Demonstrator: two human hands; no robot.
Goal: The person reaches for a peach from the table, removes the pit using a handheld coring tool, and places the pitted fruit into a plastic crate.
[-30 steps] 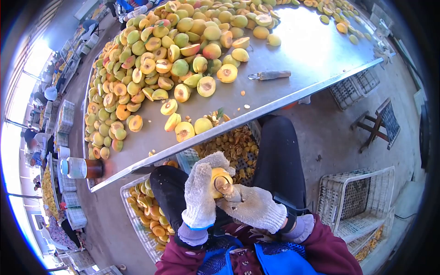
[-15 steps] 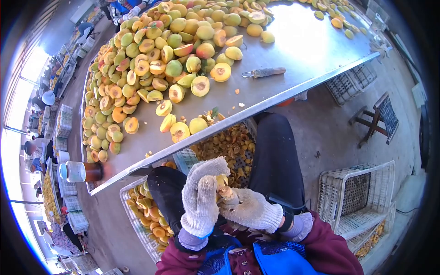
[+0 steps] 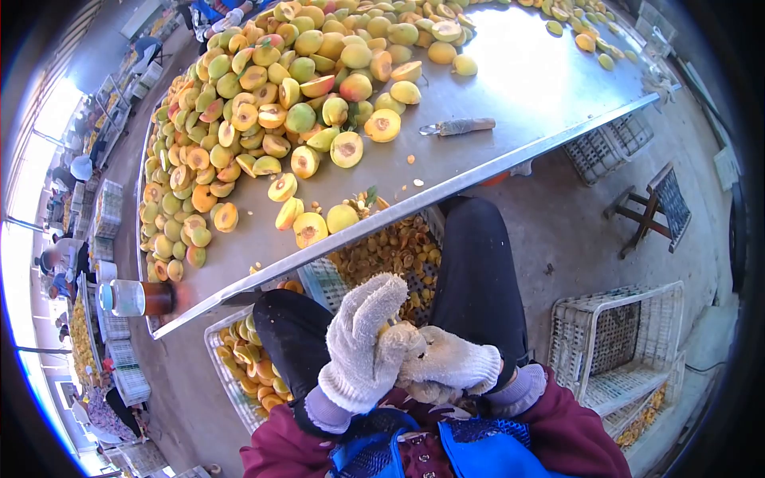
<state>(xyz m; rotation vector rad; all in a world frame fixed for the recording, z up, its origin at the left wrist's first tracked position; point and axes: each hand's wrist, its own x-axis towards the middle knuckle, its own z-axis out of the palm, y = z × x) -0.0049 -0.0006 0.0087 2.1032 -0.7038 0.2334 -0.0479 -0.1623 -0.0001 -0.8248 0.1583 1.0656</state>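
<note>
My left hand (image 3: pixel 366 342), in a whitish knit glove, is closed round a piece of yellow peach (image 3: pixel 386 327); only a sliver of the fruit shows between the gloves. Pressed against it is my right hand (image 3: pixel 454 362), gloved the same way, with stained fingers curled in. Whatever it grips is hidden. Both hands are together above my lap. Below them stands a crate of brownish peach scraps (image 3: pixel 398 259), between my knees. Halved peaches (image 3: pixel 310 229) lie near the edge of the metal table (image 3: pixel 462 171), in front of a large heap of peaches (image 3: pixel 263 119).
On the table lies a metal-tipped tool with a wrapped handle (image 3: pixel 457 127). A jar of brown liquid (image 3: pixel 137 298) stands at the left corner. Beside my left leg is a crate of peach halves (image 3: pixel 255 366). White crates (image 3: pixel 613 342) and a folding stool (image 3: pixel 657 209) stand at right. People work far left.
My hands have drawn closer together and shifted slightly right. The yellow fruit, more exposed earlier, is now mostly covered by the gloves.
</note>
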